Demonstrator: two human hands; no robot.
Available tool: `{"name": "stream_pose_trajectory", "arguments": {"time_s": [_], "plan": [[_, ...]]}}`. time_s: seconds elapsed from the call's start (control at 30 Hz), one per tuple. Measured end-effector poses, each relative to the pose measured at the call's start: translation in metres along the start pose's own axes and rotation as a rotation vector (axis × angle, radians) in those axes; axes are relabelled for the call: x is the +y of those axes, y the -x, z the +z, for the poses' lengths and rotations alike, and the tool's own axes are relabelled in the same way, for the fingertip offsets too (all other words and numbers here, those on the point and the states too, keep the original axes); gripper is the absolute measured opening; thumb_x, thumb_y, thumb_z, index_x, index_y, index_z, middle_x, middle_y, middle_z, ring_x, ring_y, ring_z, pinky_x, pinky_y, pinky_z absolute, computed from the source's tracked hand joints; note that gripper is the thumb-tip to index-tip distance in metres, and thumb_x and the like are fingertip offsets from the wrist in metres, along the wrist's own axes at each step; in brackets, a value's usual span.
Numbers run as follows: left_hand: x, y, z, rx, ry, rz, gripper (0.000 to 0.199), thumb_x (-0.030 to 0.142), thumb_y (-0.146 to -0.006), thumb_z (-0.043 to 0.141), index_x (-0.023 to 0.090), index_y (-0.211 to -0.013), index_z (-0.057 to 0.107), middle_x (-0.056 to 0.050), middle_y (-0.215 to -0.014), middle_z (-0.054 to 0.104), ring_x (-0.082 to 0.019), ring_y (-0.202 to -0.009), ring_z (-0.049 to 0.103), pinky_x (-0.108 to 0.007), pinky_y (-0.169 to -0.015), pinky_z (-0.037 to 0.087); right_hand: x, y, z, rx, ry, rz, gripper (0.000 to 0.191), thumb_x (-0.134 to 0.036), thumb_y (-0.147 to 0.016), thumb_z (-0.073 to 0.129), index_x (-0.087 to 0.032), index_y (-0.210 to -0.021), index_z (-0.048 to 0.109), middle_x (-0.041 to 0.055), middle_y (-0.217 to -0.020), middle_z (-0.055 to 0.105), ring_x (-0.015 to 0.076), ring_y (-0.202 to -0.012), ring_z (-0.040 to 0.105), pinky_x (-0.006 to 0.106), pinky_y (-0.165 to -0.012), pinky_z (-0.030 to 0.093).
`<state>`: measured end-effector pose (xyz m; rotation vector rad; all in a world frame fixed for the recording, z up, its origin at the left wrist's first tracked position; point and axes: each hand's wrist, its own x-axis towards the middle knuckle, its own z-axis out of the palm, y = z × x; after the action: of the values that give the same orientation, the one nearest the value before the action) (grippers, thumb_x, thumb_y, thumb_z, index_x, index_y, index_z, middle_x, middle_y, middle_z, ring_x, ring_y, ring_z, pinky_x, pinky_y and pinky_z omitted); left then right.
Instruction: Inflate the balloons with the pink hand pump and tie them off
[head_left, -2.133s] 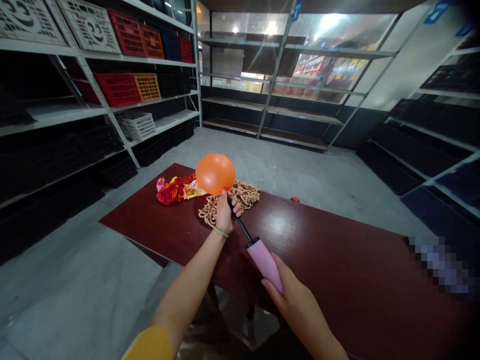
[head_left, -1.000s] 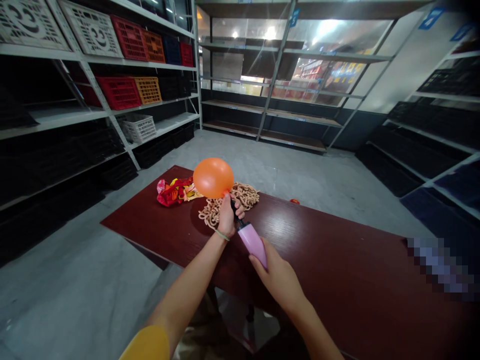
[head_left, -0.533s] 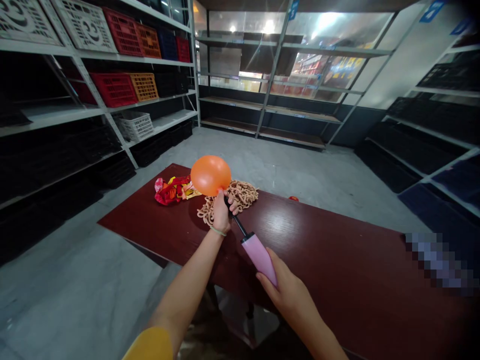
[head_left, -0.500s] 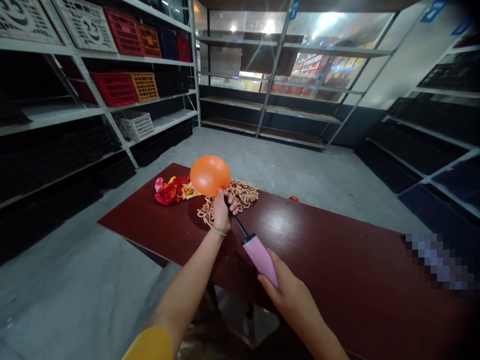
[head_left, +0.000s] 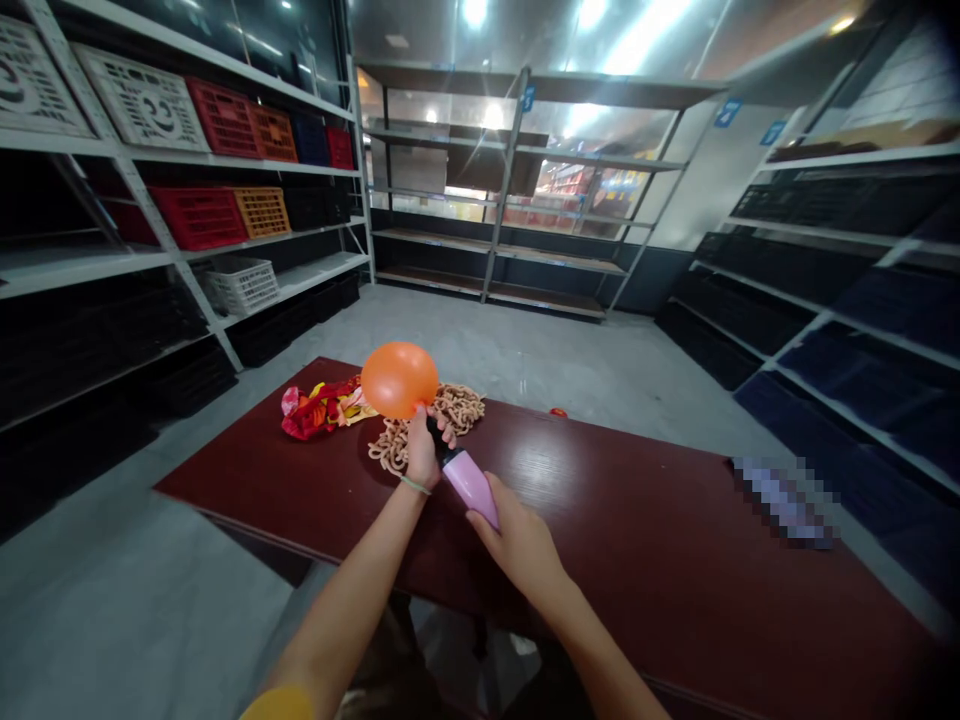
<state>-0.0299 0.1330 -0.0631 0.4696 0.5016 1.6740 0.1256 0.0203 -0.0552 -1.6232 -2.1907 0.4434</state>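
An orange balloon [head_left: 399, 379], partly inflated, sits on the nozzle end of a balloon pump [head_left: 471, 487] with a pink barrel and black handle. My left hand [head_left: 427, 447] is closed round the black handle, with its fingers by the balloon's neck. Around the pink barrel my right hand [head_left: 517, 535] is wrapped, and the barrel is pushed up close to the handle. Behind my left hand a heap of beige, uninflated long balloons [head_left: 460, 408] lies on the dark red table [head_left: 600, 520]. To its left rests a pile of red and yellow crumpled balloons or wrappers [head_left: 315, 408].
A blurred-out purple item [head_left: 784, 503] lies at the table's right. Something small and red [head_left: 558, 412] shows at the far edge. Metal shelves with crates [head_left: 199, 217] stand left; more racks [head_left: 510, 200] line the back and right.
The pump has been pressed together: its black rod showed before and is now hidden, with my right hand nearer my left. The camera view has shifted right and up.
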Motion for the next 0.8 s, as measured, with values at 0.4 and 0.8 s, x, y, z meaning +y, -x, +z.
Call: {"name": "stream_pose_trajectory", "arguments": {"time_s": [0.4,0.8], "plan": [[0.055,-0.025,-0.048,0.213,-0.351,0.196,0.029,0.044,-0.088,0.055,0.018,-0.077,0.047,-0.002,-0.067,0.067,-0.017,-0.068,0.070,-0.033,-0.073,0.056,0.061,-0.009,-0.015,0.114,0.224,-0.042,0.058,-0.037,-0.092,0.047,-0.022,-0.147,0.036,0.0107,-0.122,0.062,0.0254,-0.103,0.060,0.033,-0.079,0.047],[0.053,0.006,-0.074,0.096,-0.543,0.028,0.028,0.043,-0.083,0.066,0.016,-0.080,0.060,-0.003,-0.063,0.063,-0.017,-0.057,0.064,-0.028,-0.055,0.053,0.071,-0.086,0.021,0.188,0.428,-0.185,0.055,-0.023,-0.092,0.044,-0.024,-0.147,0.039,0.0136,-0.142,0.051,0.0306,-0.127,0.044,0.055,-0.108,0.022]]}}
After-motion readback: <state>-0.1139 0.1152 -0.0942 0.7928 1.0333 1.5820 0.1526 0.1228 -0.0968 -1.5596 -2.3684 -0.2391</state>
